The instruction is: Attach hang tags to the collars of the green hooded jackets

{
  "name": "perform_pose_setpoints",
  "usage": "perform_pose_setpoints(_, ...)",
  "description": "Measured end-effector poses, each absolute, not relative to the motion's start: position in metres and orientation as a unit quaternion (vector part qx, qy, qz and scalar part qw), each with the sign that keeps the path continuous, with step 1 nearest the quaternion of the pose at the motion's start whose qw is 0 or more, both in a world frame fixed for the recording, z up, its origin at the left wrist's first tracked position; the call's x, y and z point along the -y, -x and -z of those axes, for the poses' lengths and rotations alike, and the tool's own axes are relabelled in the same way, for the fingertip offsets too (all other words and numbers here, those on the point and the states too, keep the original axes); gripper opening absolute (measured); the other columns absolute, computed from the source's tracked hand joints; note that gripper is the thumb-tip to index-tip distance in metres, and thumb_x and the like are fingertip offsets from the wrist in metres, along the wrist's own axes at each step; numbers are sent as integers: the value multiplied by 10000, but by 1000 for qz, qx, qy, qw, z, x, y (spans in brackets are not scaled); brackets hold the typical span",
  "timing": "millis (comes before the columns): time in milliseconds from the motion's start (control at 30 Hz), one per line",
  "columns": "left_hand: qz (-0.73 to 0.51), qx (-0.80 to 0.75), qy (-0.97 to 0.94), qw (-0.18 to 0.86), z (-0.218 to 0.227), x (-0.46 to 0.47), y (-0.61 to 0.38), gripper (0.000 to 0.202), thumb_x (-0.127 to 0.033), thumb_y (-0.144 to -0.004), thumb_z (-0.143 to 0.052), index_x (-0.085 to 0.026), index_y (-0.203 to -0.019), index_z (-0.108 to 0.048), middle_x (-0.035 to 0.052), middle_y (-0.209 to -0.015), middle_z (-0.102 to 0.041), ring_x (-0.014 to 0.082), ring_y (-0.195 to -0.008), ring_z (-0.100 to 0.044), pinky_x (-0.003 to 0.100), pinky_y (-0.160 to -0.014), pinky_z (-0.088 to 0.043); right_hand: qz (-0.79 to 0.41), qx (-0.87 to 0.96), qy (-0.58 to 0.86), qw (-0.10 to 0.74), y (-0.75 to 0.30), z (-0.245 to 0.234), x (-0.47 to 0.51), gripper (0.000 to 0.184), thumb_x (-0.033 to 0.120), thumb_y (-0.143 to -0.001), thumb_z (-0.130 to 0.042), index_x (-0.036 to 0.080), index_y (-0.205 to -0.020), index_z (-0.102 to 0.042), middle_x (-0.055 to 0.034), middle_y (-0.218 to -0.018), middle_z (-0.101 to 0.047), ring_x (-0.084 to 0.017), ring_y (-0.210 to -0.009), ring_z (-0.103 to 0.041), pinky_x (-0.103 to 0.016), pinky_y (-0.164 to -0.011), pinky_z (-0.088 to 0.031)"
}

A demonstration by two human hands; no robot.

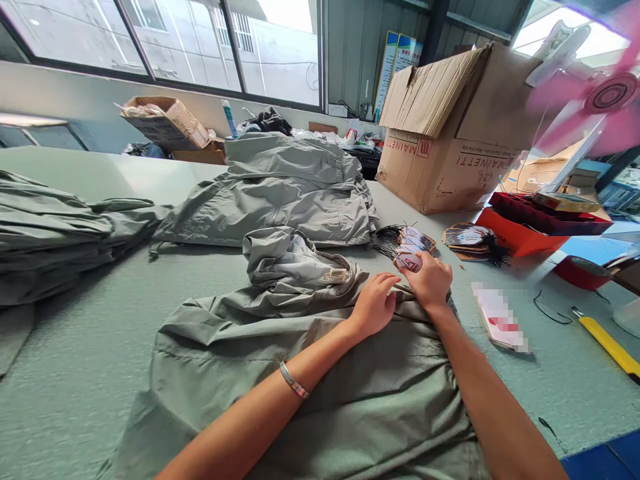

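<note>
Okay, left hand (pixel 374 305) lies flat on a crumpled grey-green nylon jacket (pixel 320 393), its fingers (pixel 386 285) extended and released on the cloth. Right hand (pixel 429 280) is just beside it, fingers (pixel 419 261) clenched on a small white-and-red printed card hang tag (pixel 407 261). That tag touches a loose bundle of similar tags with black strings (pixel 403 239), at the jacket's far edge on a pale green table (pixel 65 413). Thin silver-and-pink bracelet (pixel 294 380) on the left wrist. To the right: a stack of brown card tags with black tassels (pixel 467 240), a red cardboard box (pixel 523 223), a pixelated white card (pixel 499 317), and a yellow utility knife (pixel 607 345). To the left: a second grey-green jacket (pixel 280 200) and a folded grey-green garment pile (pixel 45 227). Behind: a large open brown corrugated carton (pixel 450 143), with a blurred pink electric fan (pixel 595 100) at upper right.
</note>
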State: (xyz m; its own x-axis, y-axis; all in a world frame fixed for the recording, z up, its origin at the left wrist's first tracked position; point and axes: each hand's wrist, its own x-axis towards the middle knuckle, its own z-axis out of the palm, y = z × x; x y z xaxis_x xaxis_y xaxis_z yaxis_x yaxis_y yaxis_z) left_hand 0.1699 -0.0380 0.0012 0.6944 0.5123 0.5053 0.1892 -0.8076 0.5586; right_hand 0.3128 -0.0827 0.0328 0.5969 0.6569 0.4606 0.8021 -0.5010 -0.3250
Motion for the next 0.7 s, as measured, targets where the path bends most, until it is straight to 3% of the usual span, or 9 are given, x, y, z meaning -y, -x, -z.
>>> perform_pose_setpoints(67,-367,-224,-862,269,-15,40,-158,321,-51,-788,-513,-156,-1050,-668,92,-1073,-700,232,-1056,-605,433,-1038,-425,165,425,833,313,-299,-48,86,335,451,-783,-664,176,-973,-638,-142,-989,-705,-302,-1026,-608,-377,-888,-360)
perform_pose_setpoints(133,-390,-258,-822,325,-29,41,-137,256,-88,-796,-534,-157,-988,-687,83,-1006,-716,226,-992,-627,427,-1004,-439,119,402,821,388,-281,-64,89,361,501,-725,-707,186,-893,-650,-112,-901,-707,-286,-913,-622,-353,-803,-394)
perform_pose_setpoints(267,-401,-288,-684,537,-43,45,-76,255,-288,-848,-577,-131,-1016,-688,108,-1041,-719,222,-988,-649,362,-922,-491,-234,396,706,538,-238,-76,94,485,582,-542,-794,180,-777,-657,-37,-695,-674,-188,-608,-568,-287,-577,-391)
perform_pose_setpoints(333,-378,-294,-613,628,-41,51,-47,379,-405,-828,-626,-119,-1071,-686,122,-1056,-720,239,-1017,-647,351,-896,-501,-409,383,625,543,-216,-69,96,528,593,-469,-825,164,-729,-659,-26,-641,-663,-151,-532,-531,-267,-516,-369)
perform_pose_setpoints(400,-356,-285,-563,689,-35,59,-28,491,-484,-787,-670,-118,-1114,-683,127,-1062,-719,251,-1032,-641,347,-877,-505,-501,359,591,521,-196,-53,97,538,587,-441,-844,155,-702,-655,-23,-599,-652,-133,-490,-513,-256,-485,-355)
perform_pose_setpoints(500,-352,-268,-524,728,-20,70,-19,519,-519,-730,-719,-117,-1058,-710,109,-1020,-727,237,-966,-649,350,-884,-502,-520,325,581,536,-175,-24,99,540,536,-459,-855,164,-780,-629,-22,-627,-660,-148,-528,-564,-264,-516,-415)
perform_pose_setpoints(600,-364,-275,-515,726,-9,73,-22,473,-525,-701,-742,-114,-935,-735,78,-923,-735,213,-874,-651,348,-896,-497,-439,338,597,580,-166,-2,101,575,483,-525,-832,191,-947,-573,-19,-744,-680,-176,-631,-626,-287,-592,-487)
perform_pose_setpoints(700,-367,-277,-512,725,-3,71,-24,454,-536,-705,-731,-113,-869,-739,61,-842,-730,204,-817,-648,344,-885,-498,-367,414,616,561,-166,5,103,496,488,-647,-746,195,-1001,-559,-51,-889,-689,-188,-703,-647,-306,-631,-517)
